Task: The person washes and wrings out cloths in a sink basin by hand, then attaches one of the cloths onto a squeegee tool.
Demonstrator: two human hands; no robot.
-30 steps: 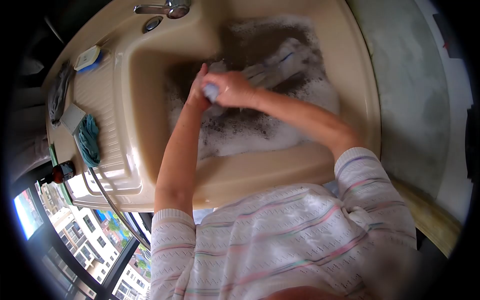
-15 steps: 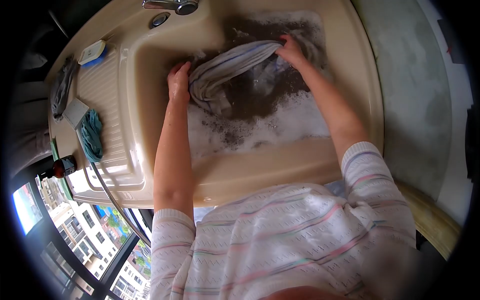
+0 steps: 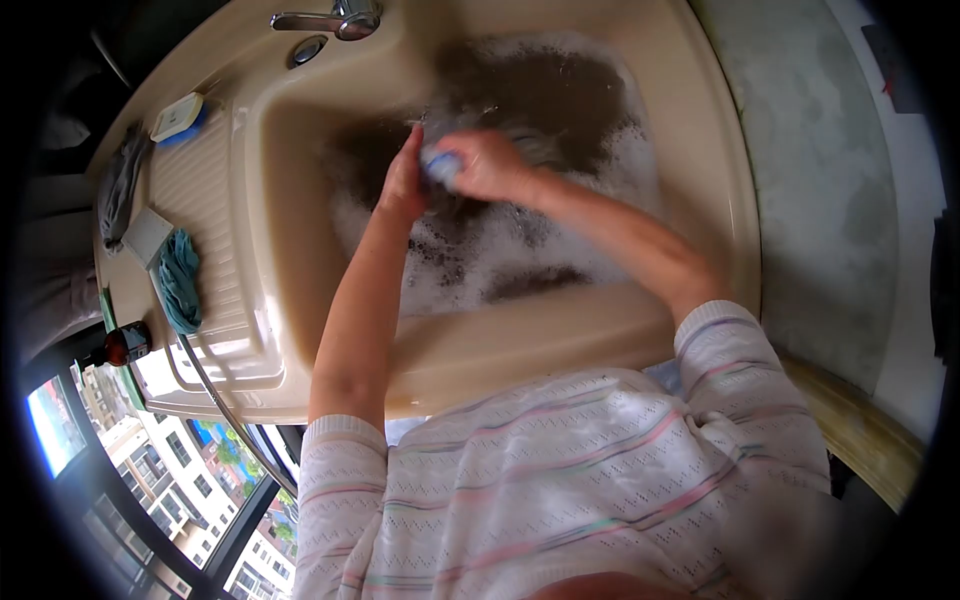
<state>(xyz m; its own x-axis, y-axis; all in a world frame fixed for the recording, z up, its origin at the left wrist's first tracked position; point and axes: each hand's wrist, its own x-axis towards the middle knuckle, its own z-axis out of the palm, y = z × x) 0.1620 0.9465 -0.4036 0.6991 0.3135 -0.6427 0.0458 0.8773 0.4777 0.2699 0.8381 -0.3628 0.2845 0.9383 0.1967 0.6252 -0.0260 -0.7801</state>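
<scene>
Both hands are close together over the left part of a beige sink basin (image 3: 520,345) filled with dark, sudsy water. My right hand (image 3: 485,165) is closed on a wet white cloth (image 3: 441,166) with blue stripes, bunched between the hands. My left hand (image 3: 405,178) is against the cloth's left side, its fingers pointing up and partly hidden behind the cloth. Motion blurs the cloth and the right hand. White foam (image 3: 450,270) floats on the near and right sides of the water.
A chrome faucet (image 3: 350,20) stands at the top. On the ribbed drainboard (image 3: 205,200) at left lie a brush (image 3: 178,118), a grey cloth (image 3: 122,190), a pale flat piece (image 3: 147,238) and a teal cloth (image 3: 178,282). A brown bottle (image 3: 127,343) is beyond.
Half a second ago the hands were wide apart with the striped cloth stretched between them. Since then my right hand has come left to meet my left hand, and the cloth is bunched.
</scene>
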